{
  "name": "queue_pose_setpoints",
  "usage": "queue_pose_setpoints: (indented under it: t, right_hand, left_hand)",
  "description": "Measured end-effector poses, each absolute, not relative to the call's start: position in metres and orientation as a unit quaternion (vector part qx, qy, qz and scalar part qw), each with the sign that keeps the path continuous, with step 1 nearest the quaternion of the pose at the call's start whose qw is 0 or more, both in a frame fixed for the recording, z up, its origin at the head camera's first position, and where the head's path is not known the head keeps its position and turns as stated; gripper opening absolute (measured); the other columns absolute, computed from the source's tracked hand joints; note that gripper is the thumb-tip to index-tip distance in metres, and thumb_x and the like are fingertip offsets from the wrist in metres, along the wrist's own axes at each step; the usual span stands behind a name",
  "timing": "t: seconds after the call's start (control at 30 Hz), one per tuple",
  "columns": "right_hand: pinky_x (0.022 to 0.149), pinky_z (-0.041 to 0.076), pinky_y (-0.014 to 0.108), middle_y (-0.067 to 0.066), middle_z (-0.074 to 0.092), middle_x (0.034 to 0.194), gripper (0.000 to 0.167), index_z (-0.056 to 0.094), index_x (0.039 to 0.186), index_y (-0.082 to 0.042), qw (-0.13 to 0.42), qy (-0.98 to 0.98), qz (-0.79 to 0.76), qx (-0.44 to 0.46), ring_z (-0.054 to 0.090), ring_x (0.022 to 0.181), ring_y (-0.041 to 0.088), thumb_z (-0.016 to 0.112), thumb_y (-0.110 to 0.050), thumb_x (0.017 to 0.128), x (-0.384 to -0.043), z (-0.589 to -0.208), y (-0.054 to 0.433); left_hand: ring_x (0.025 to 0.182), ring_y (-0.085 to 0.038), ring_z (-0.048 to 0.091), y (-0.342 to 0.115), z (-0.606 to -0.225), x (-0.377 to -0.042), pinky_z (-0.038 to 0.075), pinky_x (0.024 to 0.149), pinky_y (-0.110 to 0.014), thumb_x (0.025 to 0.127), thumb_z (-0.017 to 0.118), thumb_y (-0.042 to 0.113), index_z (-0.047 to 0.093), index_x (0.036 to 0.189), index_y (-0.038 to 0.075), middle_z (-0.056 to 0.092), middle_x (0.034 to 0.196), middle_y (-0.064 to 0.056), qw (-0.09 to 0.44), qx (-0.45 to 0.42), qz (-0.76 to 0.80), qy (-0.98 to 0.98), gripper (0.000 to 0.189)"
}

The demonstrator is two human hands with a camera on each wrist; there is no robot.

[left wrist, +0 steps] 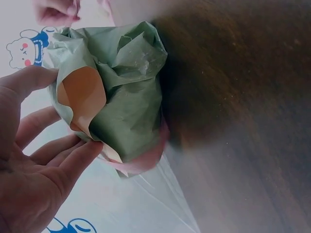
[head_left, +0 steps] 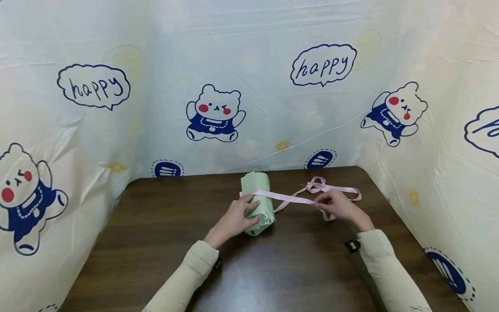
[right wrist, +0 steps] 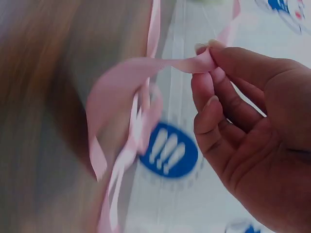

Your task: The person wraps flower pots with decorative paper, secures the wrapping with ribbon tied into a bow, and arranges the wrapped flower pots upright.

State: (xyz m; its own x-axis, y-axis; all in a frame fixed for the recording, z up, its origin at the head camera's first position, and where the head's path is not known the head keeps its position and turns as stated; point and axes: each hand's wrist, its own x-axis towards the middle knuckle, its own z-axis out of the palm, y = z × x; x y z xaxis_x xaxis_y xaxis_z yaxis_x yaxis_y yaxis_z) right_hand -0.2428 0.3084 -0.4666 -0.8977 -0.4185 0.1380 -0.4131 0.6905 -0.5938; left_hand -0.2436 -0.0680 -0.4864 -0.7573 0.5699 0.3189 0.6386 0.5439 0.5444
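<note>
A parcel wrapped in pale green paper (head_left: 259, 203) lies on the table, its crumpled end and a tan paper inner side (left wrist: 86, 94) showing in the left wrist view. My left hand (head_left: 235, 216) holds the parcel from its left side, thumb and fingertips on the paper. A pink ribbon (head_left: 286, 198) runs across the parcel's top and out to the right. Between thumb and forefinger, my right hand (head_left: 338, 204) pinches this ribbon, drawn fairly straight in the head view. Beyond the pinch, a ribbon length (right wrist: 116, 80) hangs in a curve.
More loose ribbon (head_left: 317, 184) lies looped on the brown table (head_left: 167, 225), behind the right hand. A pale printed cloth (head_left: 269, 112) with bears and lettering stands around the table's back and sides.
</note>
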Motion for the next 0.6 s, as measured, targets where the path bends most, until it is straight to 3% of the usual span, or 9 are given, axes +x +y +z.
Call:
queue_pose_setpoints:
  t: [0.27, 0.5, 0.6]
  right_hand:
    - [0.059, 0.050, 0.023, 0.007, 0.073, 0.080, 0.006, 0.078, 0.093, 0.002, -0.008, 0.932, -0.319, -0.172, 0.055, 0.066, 0.009, 0.074, -0.002, 0.090, -0.229, -0.461, 0.345]
    - [0.057, 0.047, 0.026, 0.008, 0.071, 0.084, 0.010, 0.078, 0.098, 0.000, -0.027, 0.943, -0.306, -0.128, 0.054, 0.069, 0.017, 0.073, -0.007, 0.093, -0.225, -0.454, 0.355]
    - [0.055, 0.047, 0.028, 0.009, 0.071, 0.082, 0.008, 0.077, 0.095, 0.001, -0.014, 0.955, -0.279, -0.099, 0.055, 0.066, 0.018, 0.072, -0.005, 0.093, -0.222, -0.454, 0.365]
  left_hand:
    - [0.139, -0.037, 0.048, -0.069, -0.485, -0.244, 0.049, 0.104, -0.051, 0.092, 0.076, 0.021, 0.064, 0.134, 0.000, 0.049, 0.149, -0.027, 0.054, -0.344, -0.330, -0.877, 0.048]
    - [0.140, -0.039, 0.047, -0.068, -0.484, -0.242, 0.042, 0.109, -0.059, 0.092, 0.076, 0.021, 0.065, 0.134, 0.001, 0.050, 0.149, -0.024, 0.051, -0.334, -0.326, -0.883, 0.048]
    - [0.144, -0.035, 0.043, -0.070, -0.485, -0.243, 0.042, 0.111, -0.055, 0.092, 0.076, 0.020, 0.065, 0.134, 0.000, 0.050, 0.149, -0.024, 0.050, -0.334, -0.335, -0.880, 0.048]
